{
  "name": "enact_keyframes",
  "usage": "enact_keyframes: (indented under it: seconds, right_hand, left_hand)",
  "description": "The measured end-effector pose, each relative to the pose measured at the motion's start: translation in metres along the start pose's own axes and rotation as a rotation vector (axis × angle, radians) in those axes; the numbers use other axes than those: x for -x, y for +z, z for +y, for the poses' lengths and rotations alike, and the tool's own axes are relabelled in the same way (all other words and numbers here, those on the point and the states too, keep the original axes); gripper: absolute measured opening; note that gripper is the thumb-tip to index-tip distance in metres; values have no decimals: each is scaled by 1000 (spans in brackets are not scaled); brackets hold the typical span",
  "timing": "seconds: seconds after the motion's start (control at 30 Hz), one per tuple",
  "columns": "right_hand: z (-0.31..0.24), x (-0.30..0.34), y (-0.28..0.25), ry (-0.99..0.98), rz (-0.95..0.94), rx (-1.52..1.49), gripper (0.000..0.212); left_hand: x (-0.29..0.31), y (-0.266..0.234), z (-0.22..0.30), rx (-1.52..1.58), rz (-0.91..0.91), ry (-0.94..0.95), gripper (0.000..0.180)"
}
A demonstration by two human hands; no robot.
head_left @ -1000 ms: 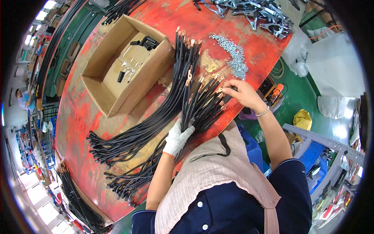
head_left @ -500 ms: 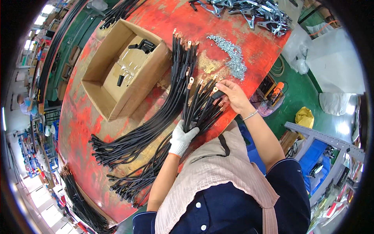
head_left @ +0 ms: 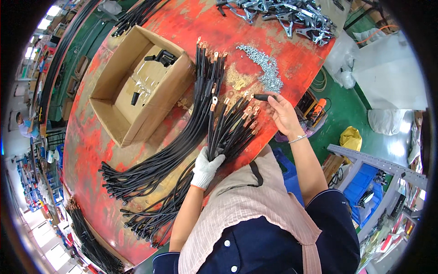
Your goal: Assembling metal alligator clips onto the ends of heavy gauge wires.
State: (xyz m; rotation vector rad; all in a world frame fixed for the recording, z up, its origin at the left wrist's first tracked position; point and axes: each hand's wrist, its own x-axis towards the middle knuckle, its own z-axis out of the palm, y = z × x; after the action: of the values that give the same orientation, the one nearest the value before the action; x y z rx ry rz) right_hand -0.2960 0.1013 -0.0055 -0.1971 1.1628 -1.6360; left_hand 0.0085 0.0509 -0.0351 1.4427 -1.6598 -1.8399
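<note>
My left hand (head_left: 206,168), in a white glove, is closed round a bundle of black cables (head_left: 230,125) with copper ring lugs fanning out at their upper ends. My bare right hand (head_left: 282,112) pinches a short black sleeve (head_left: 263,97) between thumb and fingers, beside the lugs' tips. The sleeve lies nearly level, its left end close to a copper lug; whether they touch I cannot tell. Left of the held bundle, a second bundle of black cables (head_left: 182,137) with copper lugs lies curved on the red table (head_left: 200,20).
An open cardboard box (head_left: 153,116) with several black sleeves (head_left: 166,57) stands left of the cables. Small silvery screws or rivets (head_left: 269,68) lie heaped beyond my right hand. Metal clamps (head_left: 292,16) pile up at the far edge. More cables (head_left: 93,237) lie lower left.
My right hand has drawn slightly right, away from the lug it was fingering. The black sleeve now points out level from its fingertips. The whole view has shifted a little.
</note>
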Motion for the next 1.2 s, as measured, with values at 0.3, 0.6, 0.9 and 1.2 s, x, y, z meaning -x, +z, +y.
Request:
enact_keyframes:
  seconds: [0.3, 0.6, 0.9, 1.2]
  right_hand:
    - [-5, -7, -6, 5, -143, 288, 35]
    - [-32, -11, 11, -30, -481, 490, 32]
    - [19, -9, 16, -121, -186, 304, 28]
    - [5, 1, 19, -24, -389, 327, 27]
  left_hand:
    - [-3, 1, -8, 72, -3, 25, 26]
    - [-4, 0, -15, -13, -6, 34, 25]
    - [2, -5, -5, -159, -38, -37, 24]
    - [2, -8, -7, -228, 44, 106, 36]
